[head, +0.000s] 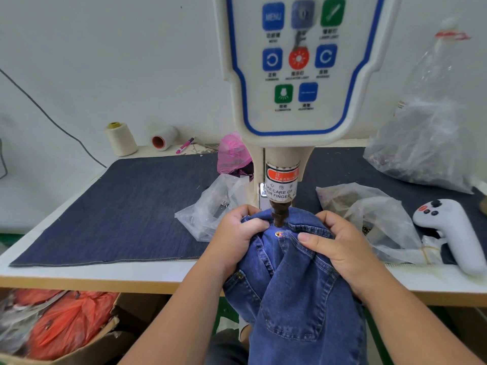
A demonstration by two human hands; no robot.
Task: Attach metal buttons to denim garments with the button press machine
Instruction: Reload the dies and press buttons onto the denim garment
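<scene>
A blue denim garment (295, 291) is bunched under the button press machine (297, 75), hanging off the table's front edge. The machine's dark punch head (278, 214) stands just above a small metal button (278, 234) set in the denim near a pocket corner. My left hand (237, 238) grips a fold of the denim to the left of the punch. On the right of the punch my right hand (337, 246) holds the fabric, with the thumb pressed flat near the button.
A dark denim mat (118, 212) covers the white table (105, 275). Clear plastic bags (369, 219) of small parts lie on both sides of the machine. At the right lies a white handheld controller (448, 233). Thread cones (121, 139) stand at the back left, orange bags (66, 325) below.
</scene>
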